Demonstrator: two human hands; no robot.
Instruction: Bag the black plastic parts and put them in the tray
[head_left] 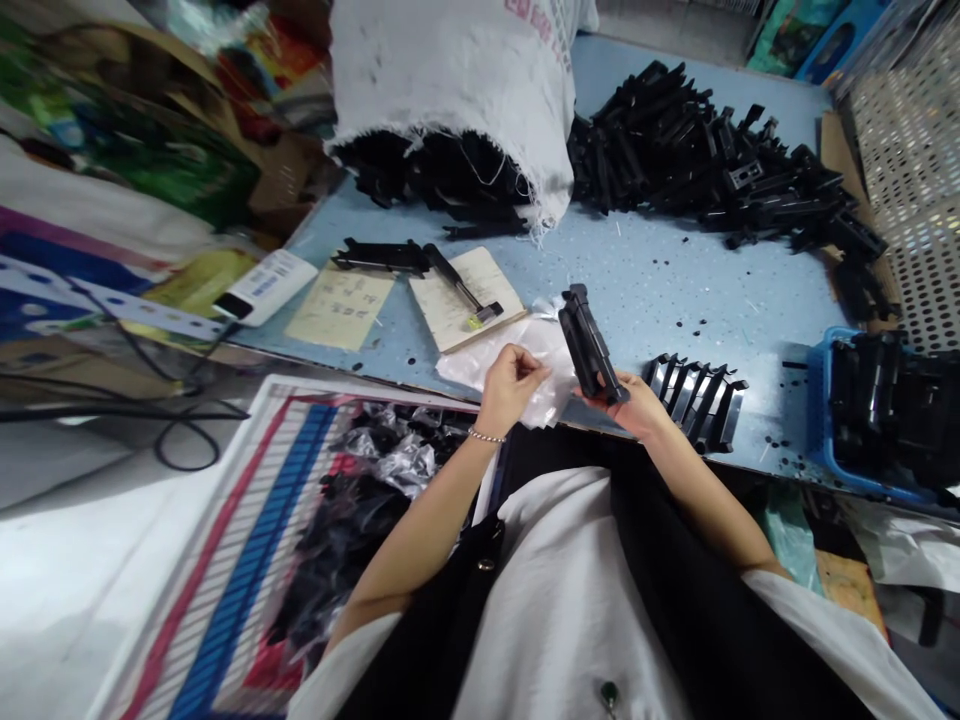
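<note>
My right hand [630, 402] is closed round the lower end of a stack of long black plastic parts [586, 345], which stands tilted over the table's front edge. To its left, my left hand [514, 385] pinches the edge of a thin clear plastic bag [480, 362], with thumb and fingertips together. The bag lies crumpled on the table and reaches toward the black parts. Just right of my right hand, several similar black parts [701, 400] lie side by side in a row. The fingers behind the held parts are mostly hidden.
Behind lie a heap of black parts [712, 160] and a white woven sack [450, 70] with more inside. A hammer [461, 283] rests on a wooden board [435, 310] beside a paper note [337, 308]. A blue basket [821, 400] stands right; a striped crate [225, 560] of bagged parts lower left.
</note>
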